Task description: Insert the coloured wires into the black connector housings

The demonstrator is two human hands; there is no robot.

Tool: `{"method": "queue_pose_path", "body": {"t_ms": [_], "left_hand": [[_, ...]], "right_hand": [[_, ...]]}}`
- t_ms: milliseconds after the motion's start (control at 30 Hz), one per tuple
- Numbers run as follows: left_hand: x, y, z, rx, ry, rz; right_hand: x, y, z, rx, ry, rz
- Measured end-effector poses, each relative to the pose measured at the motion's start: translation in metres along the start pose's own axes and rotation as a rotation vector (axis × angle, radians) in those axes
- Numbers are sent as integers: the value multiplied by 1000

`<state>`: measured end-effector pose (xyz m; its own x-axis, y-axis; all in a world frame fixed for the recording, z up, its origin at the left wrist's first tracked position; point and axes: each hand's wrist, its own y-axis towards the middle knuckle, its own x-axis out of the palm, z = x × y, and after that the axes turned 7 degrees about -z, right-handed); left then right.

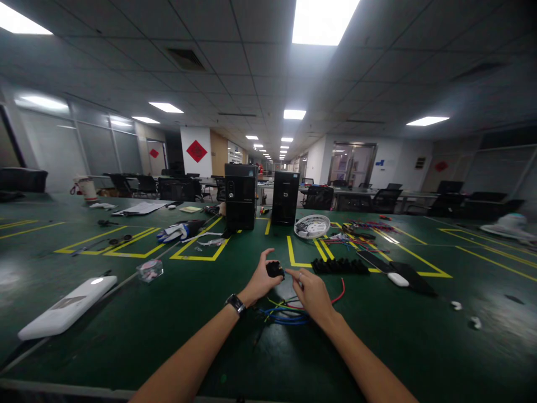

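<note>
- In an open-plan office with lit ceiling panels, at a green worktable marked out in yellow tape.
- With the left hand, gripping one small black part between thumb and fingers; half curled, closed only as far as the part allows.
- With the right hand, pointing the index finger leftward at the part, fingertip right at its edge; impossible to tell whether touching. Remaining fingers bent; too small to tell whether holding anything.
- Holding the part just above the table, in front of the body, between both hands.
- Reaching forward with both forearms bare, converging toward the middle; wearing one wristwatch on the left wrist.
- Beneath the hands, lying in one loose bundle: blue, green-yellow and red wires, too tangled to count.
- Beyond the hands, standing upright: two black computer towers, side by side and apart.
- Near the right-hand tower: one white plastic basket.
- To the right: one row of black blocks, one white earbud case, two white earbuds.
- To the left: one clear plastic bag, one long white device.
</note>
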<state>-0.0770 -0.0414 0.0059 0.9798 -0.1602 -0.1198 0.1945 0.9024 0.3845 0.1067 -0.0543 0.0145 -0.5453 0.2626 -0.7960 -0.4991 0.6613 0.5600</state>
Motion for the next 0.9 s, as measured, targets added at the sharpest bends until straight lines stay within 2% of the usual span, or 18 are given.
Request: {"method": "queue_pose_path", "body": {"t_ms": [200, 367, 600, 733, 900], "left_hand": [[0, -1, 1, -23, -50, -26], [-2, -1, -2, -26, -50, -59], [-7, -2, -1, 5, 149, -127], [-5, -3, -2, 25, 250, -147], [1, -4, -1, 58, 258, -85]], "right_hand": [[-2, -1, 1, 0, -8, 9], [-3, -1, -2, 12, -63, -49], [-15, -2, 0, -40, -105, -168], [-15, -2, -2, -60, 3, -171], [-5, 1, -8, -19, 247, -93]]}}
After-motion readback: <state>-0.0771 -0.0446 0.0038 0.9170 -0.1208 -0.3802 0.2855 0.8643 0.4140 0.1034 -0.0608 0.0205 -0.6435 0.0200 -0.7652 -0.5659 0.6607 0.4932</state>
